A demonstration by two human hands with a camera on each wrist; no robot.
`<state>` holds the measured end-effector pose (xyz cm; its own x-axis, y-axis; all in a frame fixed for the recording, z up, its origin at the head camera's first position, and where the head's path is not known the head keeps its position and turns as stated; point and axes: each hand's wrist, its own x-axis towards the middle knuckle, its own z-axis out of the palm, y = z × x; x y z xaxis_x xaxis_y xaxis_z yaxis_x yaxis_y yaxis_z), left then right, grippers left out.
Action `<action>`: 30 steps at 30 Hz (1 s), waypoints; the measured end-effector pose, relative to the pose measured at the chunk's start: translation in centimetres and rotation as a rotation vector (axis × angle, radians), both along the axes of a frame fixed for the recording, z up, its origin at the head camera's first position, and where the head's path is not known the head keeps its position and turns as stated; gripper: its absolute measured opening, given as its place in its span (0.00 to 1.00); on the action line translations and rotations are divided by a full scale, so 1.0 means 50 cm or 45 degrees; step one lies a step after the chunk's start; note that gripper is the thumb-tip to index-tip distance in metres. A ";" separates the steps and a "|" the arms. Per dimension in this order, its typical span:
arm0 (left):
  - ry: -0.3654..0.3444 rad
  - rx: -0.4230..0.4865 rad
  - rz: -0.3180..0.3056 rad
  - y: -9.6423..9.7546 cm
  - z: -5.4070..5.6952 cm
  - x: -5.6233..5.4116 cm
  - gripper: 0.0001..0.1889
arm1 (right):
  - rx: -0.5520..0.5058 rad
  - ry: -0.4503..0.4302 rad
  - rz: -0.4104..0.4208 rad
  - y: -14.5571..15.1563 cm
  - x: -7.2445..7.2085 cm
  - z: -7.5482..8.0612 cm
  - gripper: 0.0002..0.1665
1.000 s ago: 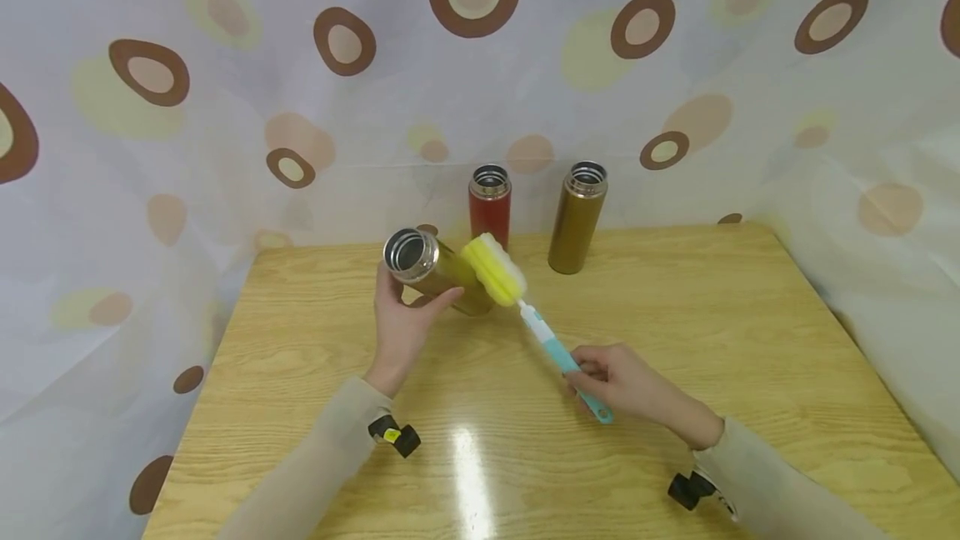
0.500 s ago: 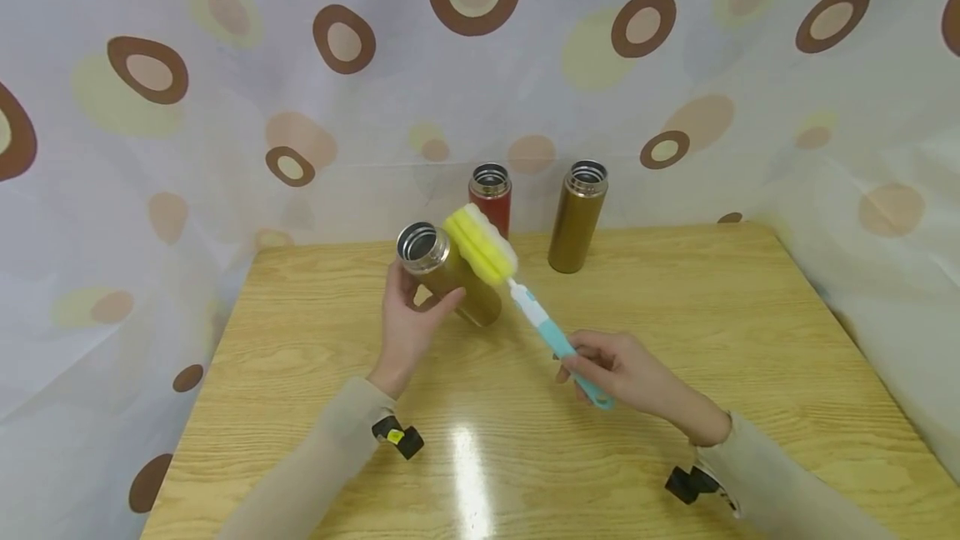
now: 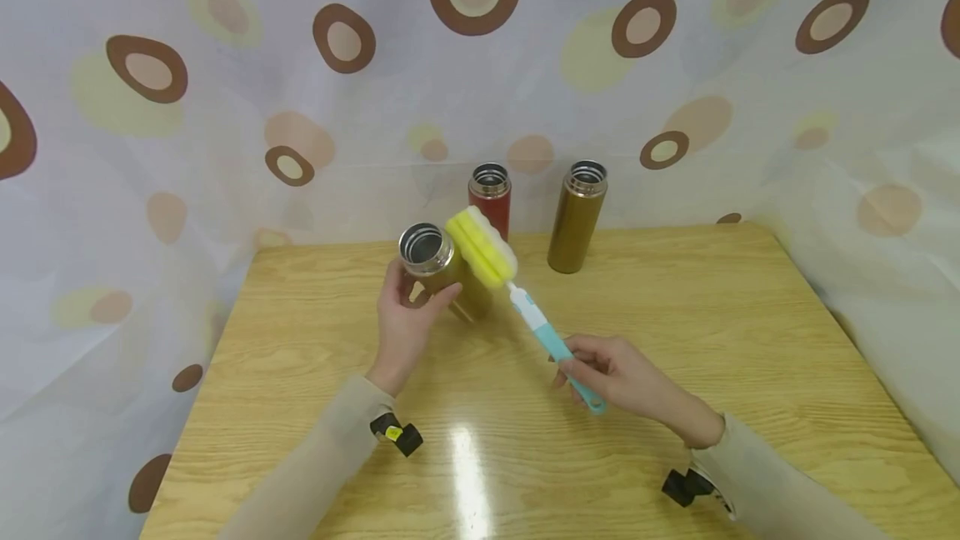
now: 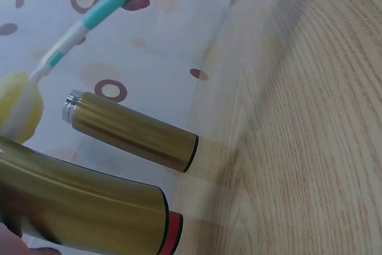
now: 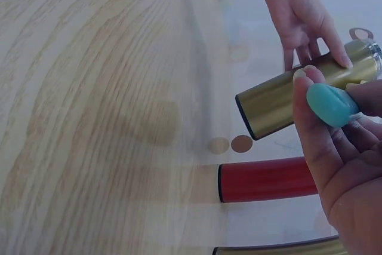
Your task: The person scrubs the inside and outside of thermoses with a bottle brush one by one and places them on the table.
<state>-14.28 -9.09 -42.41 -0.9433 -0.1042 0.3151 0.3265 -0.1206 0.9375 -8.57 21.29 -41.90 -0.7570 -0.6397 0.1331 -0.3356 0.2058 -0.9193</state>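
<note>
My left hand (image 3: 403, 327) grips a gold thermos flask (image 3: 474, 294) near its neck, fingers behind and thumb in front. The flask leans, its lidless steel mouth facing up and left; in the left wrist view its dark base rim (image 4: 165, 222) shows. A bottle brush (image 3: 552, 342) with a teal-and-white handle is pinched in my right hand (image 3: 626, 377). Its yellow and white sponge head (image 3: 482, 248) overlaps the shoulder of the held flask in the head view, outside the mouth. From the right wrist, the teal handle end (image 5: 331, 104) shows between thumb and fingers.
Behind the sponge stands a red flask (image 3: 491, 205), lidless and partly hidden. To its right is a second gold flask (image 3: 576, 223), upright with its mouth uncovered. The wooden table (image 3: 712, 315) ends at a patterned curtain (image 3: 397, 107) at the back and sides.
The left hand has tipped the gold flask more upright and its mouth has shifted slightly right. The brush head has moved up and left, toward the flask's neck. Over the last half second little shifts.
</note>
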 end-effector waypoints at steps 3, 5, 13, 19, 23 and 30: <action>0.011 -0.028 0.006 -0.004 0.000 -0.001 0.38 | 0.009 0.005 -0.010 0.005 0.000 -0.004 0.10; 0.014 -0.049 0.011 -0.006 -0.001 -0.003 0.37 | 0.013 0.001 -0.012 0.008 0.001 -0.007 0.10; -0.015 -0.021 0.031 -0.011 -0.005 -0.009 0.38 | -0.050 0.080 0.021 0.006 0.002 -0.001 0.13; -0.012 -0.046 -0.014 -0.013 0.001 -0.009 0.39 | -0.114 0.160 0.030 -0.001 0.002 0.008 0.14; -0.044 -0.074 -0.042 -0.013 0.002 -0.008 0.38 | -0.129 0.148 0.047 -0.007 0.004 0.006 0.14; -0.059 -0.047 -0.013 -0.013 0.004 -0.007 0.40 | -0.079 0.102 0.017 -0.005 0.006 -0.002 0.13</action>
<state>-14.64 -9.73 -42.23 -0.9579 -0.0836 0.2745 0.2815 -0.0883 0.9555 -8.28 21.03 -41.98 -0.7339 -0.6382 0.2327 -0.4108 0.1442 -0.9002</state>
